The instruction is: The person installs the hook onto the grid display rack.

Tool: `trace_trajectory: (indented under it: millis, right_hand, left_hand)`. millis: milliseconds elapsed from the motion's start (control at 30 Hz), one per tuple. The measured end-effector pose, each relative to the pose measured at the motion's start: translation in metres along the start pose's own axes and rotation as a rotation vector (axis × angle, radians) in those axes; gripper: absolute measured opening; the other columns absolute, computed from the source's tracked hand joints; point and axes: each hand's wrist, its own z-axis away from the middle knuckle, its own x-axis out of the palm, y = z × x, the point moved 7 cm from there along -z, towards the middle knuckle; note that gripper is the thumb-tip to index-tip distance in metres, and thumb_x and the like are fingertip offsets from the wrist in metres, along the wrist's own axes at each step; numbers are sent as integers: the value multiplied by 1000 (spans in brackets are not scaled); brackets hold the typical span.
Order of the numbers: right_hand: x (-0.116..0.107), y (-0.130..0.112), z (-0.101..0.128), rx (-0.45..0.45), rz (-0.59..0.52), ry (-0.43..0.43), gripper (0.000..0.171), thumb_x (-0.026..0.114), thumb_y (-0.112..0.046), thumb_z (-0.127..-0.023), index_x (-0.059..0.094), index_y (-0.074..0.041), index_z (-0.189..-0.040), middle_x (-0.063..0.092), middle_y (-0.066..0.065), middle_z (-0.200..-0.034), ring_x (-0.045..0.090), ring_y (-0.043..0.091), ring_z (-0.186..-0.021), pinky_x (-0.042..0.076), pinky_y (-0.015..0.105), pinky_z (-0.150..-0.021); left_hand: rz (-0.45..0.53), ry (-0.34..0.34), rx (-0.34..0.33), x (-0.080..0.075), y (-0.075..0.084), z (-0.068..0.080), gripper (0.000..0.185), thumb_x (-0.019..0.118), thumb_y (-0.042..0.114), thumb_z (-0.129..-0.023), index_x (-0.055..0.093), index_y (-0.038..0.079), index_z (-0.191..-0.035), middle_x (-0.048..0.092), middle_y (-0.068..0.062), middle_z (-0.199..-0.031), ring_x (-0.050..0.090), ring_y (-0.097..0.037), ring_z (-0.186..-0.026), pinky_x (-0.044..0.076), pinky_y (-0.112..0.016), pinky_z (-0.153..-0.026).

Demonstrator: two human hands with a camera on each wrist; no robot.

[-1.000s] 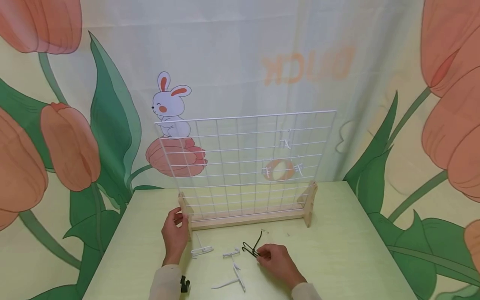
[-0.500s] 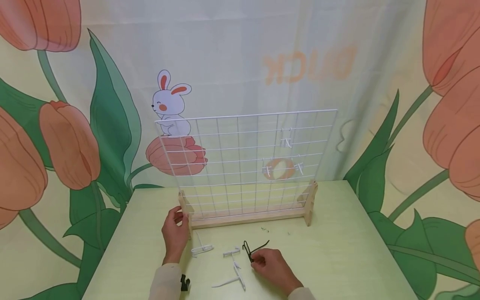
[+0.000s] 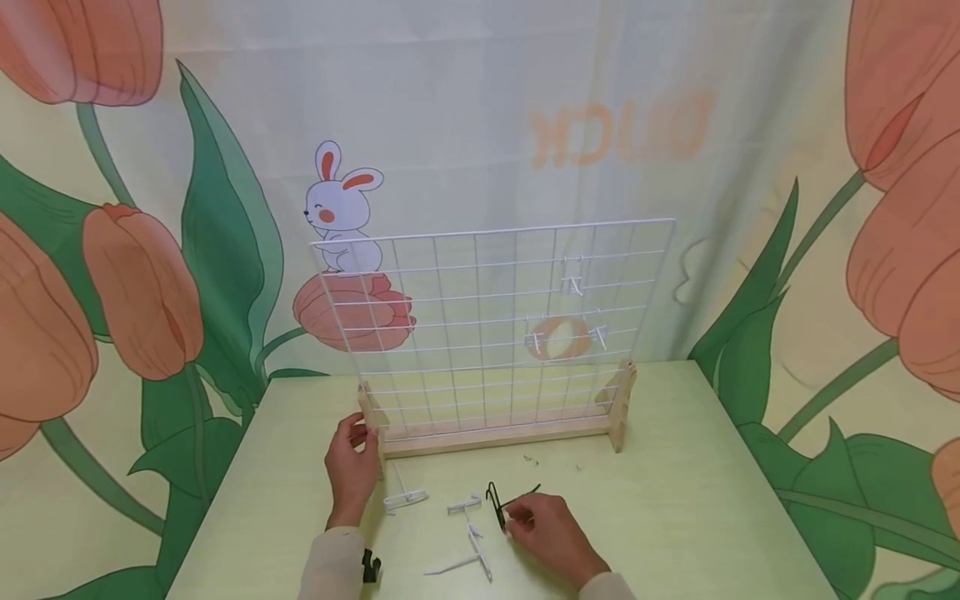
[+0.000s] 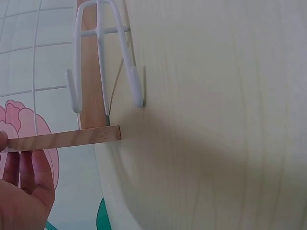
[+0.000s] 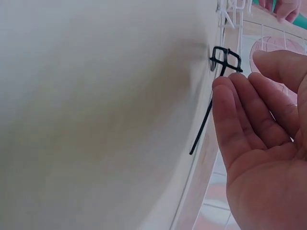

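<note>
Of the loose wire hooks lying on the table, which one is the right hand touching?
The black hook, the only dark one; the right hand has its fingertips on it. The white hooks lie untouched to its left.

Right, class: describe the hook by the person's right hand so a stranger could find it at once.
Start at the white wire grid standing in its wooden base on the table. On the tabletop before it, by the right hand, lies a wire hook. It is black; the other hooks lying there are white.

Mirrored "DUCK" on the backdrop curtain (image 3: 480, 100)
</note>
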Motion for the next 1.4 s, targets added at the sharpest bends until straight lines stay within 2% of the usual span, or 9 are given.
trace_trajectory:
  millis: [167,400,633,767,1033,1400]
  right_hand:
    - [-10,4,-8,17,20,7,13,79,-12,-94,79,-10,-107,78,-3,-97,69,2,-85,60,21,-74]
    - [-21,12,-23,10,76,38,15,77,-13,-96,78,-8,-111,79,4,-105,74,11,-92,62,29,-81]
    - [-15,23,-39,15,103,-49,15,77,-13,-96,79,-10,-111,79,1,-108,76,16,-98,62,29,-82]
    - [-11,29,-44,9,95,-93,13,76,-13,-97,80,-10,-109,79,0,-108,75,14,-96,62,29,-81]
    - [-15,38,-44,-11,159,-80,12,77,-10,-96,81,-13,-106,79,-3,-103,72,7,-91,61,27,-79]
    - [-11,40,-43,-32,166,-126,14,81,-7,-91,83,-15,-101,78,-8,-96,68,8,-90,59,27,-79]
  left_hand:
    - [5,-3,-11,0,1,-1,33,67,13,-104,62,10,-137,72,-15,-117,73,-33,-111,62,-52,-91]
    - [4,-5,-13,0,1,1,33,67,12,-104,62,9,-137,72,-16,-117,73,-34,-110,62,-53,-93]
    - [2,-6,-20,0,1,1,34,66,11,-104,62,9,-138,72,-17,-118,73,-35,-111,61,-54,-93]
    - [11,2,-25,0,1,1,33,66,11,-104,62,10,-137,72,-17,-118,73,-35,-111,61,-54,-94]
    - [2,5,-40,2,1,1,34,66,13,-104,61,11,-138,71,-15,-119,72,-34,-112,62,-54,-94]
    - [-2,2,-38,2,0,2,34,65,12,-105,61,11,-138,71,-15,-119,72,-34,-112,62,-53,-94]
